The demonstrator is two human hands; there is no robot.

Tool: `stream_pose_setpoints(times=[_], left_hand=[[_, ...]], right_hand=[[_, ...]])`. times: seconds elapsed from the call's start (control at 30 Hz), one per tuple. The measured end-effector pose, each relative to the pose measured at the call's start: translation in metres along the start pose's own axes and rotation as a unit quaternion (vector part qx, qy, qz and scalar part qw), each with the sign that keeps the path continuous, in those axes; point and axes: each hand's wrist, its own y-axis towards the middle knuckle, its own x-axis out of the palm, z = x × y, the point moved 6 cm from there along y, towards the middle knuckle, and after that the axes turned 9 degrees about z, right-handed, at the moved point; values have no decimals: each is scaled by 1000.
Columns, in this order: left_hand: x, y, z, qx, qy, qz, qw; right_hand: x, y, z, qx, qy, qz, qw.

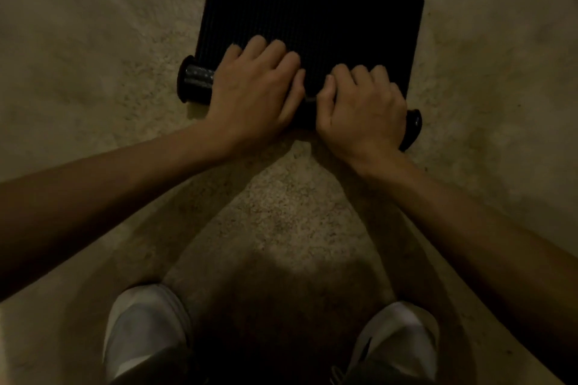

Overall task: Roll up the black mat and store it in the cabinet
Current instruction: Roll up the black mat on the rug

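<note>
The black ribbed mat (312,6) lies on the beige carpet, partly rolled. Its flat part stretches away from me, and the rolled part (195,83) lies across its near end. My left hand (255,92) presses on the left half of the roll, fingers curled over onto the flat mat. On the right half, my right hand (362,109) grips the roll with bent fingers. The roll's two ends stick out past both hands. No cabinet is in view.
Beige carpet (93,40) surrounds the mat on all sides. My two white shoes (147,331) (397,341) stand on the carpet at the bottom of the view, well behind the roll. The light is dim.
</note>
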Motion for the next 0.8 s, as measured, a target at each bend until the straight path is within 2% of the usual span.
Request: stream_pose_setpoints(times=[0.1, 0.23, 0.4, 0.6, 0.8], left_hand=[[0, -4, -1, -17, -6, -2, 1000], [6, -12, 3, 32, 45, -10, 998], [11, 17, -2, 38, 22, -20, 999], [10, 35, -5, -15, 12, -22, 1000], [10, 12, -5, -15, 19, -7, 1000]], right_hand=[[4, 9, 5, 11, 29, 8, 999], [0, 5, 5, 28, 24, 25, 999], [-9, 4, 6, 66, 16, 80, 995], [-2, 22, 6, 29, -1, 76, 997], [7, 45, 16, 57, 40, 45, 997]])
